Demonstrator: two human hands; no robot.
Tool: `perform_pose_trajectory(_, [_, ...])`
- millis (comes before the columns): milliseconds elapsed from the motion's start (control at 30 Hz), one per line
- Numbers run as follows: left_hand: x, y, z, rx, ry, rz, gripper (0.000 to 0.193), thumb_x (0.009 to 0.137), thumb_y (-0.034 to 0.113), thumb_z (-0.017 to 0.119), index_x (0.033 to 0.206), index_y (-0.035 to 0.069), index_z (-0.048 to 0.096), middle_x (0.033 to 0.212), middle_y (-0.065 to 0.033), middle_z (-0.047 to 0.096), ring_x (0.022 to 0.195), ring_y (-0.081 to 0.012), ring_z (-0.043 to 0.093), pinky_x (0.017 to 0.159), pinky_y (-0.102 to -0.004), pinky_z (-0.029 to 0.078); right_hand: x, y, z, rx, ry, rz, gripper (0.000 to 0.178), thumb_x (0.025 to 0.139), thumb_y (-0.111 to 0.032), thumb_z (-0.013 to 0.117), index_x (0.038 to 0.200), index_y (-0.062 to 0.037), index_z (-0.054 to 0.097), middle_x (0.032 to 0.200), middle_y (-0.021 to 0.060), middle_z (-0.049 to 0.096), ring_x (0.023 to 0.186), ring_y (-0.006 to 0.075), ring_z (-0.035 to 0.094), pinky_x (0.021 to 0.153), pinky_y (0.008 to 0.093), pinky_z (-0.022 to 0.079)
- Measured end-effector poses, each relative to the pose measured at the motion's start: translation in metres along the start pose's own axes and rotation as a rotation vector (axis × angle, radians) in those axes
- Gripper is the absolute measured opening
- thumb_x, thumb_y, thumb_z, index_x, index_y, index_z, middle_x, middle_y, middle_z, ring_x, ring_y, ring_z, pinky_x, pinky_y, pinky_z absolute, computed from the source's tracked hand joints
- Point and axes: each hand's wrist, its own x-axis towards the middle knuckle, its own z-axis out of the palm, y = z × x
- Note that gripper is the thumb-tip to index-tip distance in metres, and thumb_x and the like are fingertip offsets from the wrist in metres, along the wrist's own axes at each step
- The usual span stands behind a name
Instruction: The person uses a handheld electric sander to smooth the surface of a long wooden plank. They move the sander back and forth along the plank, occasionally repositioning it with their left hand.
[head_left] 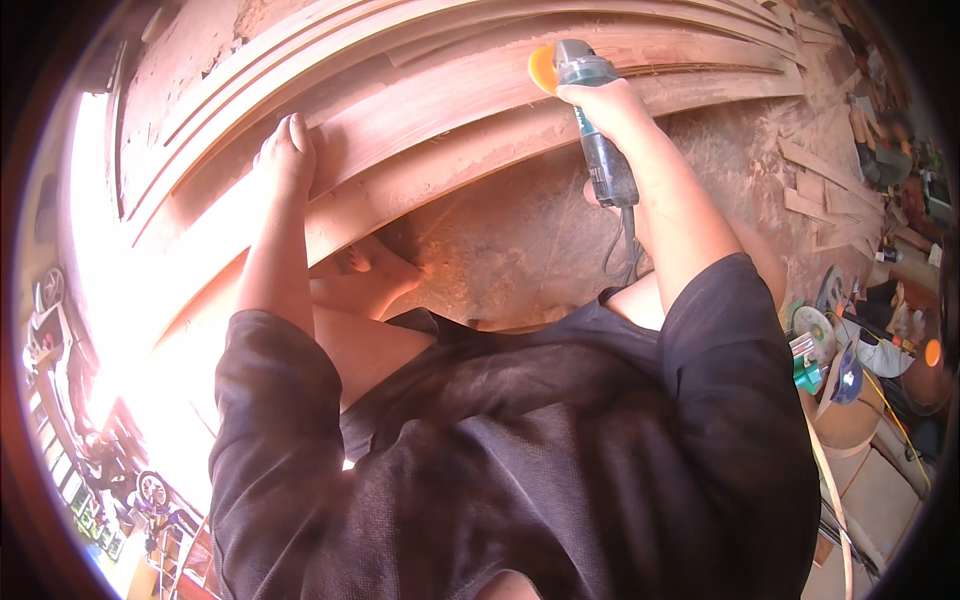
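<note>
My right hand is wrapped round a teal and black angle grinder. Its orange disc points left, over a long reddish wooden board; whether it touches the wood I cannot tell. A cord hangs from the grinder's near end. Farther left along the board, my left hand grips the wood, the thumb on top and the other fingers mostly hidden. A second board edge runs along the near side.
More long planks lie beyond the board. Wood offcuts are scattered at the right, with power tools and discs nearer me. My bare foot rests on the dusty floor. Bright light washes out the left side.
</note>
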Motion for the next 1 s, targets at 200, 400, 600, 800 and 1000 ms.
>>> perform_pose_trajectory(200, [0.007, -0.014, 0.003, 0.059, -0.041, -0.031, 0.058, 0.114, 0.049, 0.026, 0.135, 0.017, 0.070, 0.129, -0.0121, 0.075, 0.126, -0.0358, 0.068, 0.109, -0.0501, 0.050, -0.052, -0.061, 0.063, -0.138, -0.193, -0.188, 0.056, 0.083, -0.046, 0.088, 0.122, -0.0083, 0.076, 0.100, 0.0123, 0.078, 0.088, 0.0242, 0.075, 0.084, 0.0419, 0.061])
perform_pose_trajectory(400, [0.004, -0.018, 0.006, -0.053, -0.028, -0.051, 0.057, 0.114, 0.048, 0.029, 0.132, 0.014, 0.071, 0.122, -0.0150, 0.078, 0.121, -0.0378, 0.070, 0.106, -0.0508, 0.052, -0.074, -0.078, 0.064, -0.368, -0.257, -0.334, 0.063, 0.078, -0.053, 0.088, 0.120, -0.0074, 0.076, 0.106, 0.0147, 0.081, 0.098, 0.0288, 0.078, 0.092, 0.0412, 0.061])
perform_pose_trajectory(600, [-0.004, 0.001, -0.010, -0.052, -0.028, -0.065, 0.057, 0.115, 0.045, 0.028, 0.132, 0.011, 0.070, 0.124, -0.0188, 0.076, 0.122, -0.0401, 0.068, 0.107, -0.0522, 0.050, -0.031, -0.029, 0.001, -0.180, -0.256, -0.151, 0.058, 0.084, -0.038, 0.089, 0.132, -0.0118, 0.073, 0.116, 0.0162, 0.078, 0.104, 0.0284, 0.075, 0.091, 0.0450, 0.059])
perform_pose_trajectory(800, [0.000, 0.003, -0.007, 0.007, -0.043, -0.036, 0.057, 0.114, 0.047, 0.028, 0.132, 0.013, 0.070, 0.124, -0.0149, 0.077, 0.123, -0.0390, 0.069, 0.108, -0.0508, 0.051, -0.001, -0.005, -0.011, -0.051, -0.100, -0.064, 0.055, 0.084, -0.041, 0.088, 0.127, -0.0091, 0.076, 0.110, 0.0154, 0.078, 0.098, 0.0253, 0.074, 0.087, 0.0409, 0.058])
perform_pose_trajectory(1000, [0.000, 0.003, -0.005, 0.003, -0.007, -0.046, 0.057, 0.115, 0.046, 0.028, 0.132, 0.012, 0.070, 0.127, -0.0187, 0.075, 0.125, -0.0390, 0.067, 0.109, -0.0526, 0.048, -0.050, -0.067, 0.057, -0.135, -0.230, -0.149, 0.055, 0.082, -0.045, 0.089, 0.120, -0.0068, 0.076, 0.103, 0.0127, 0.079, 0.092, 0.0227, 0.076, 0.084, 0.0392, 0.061])
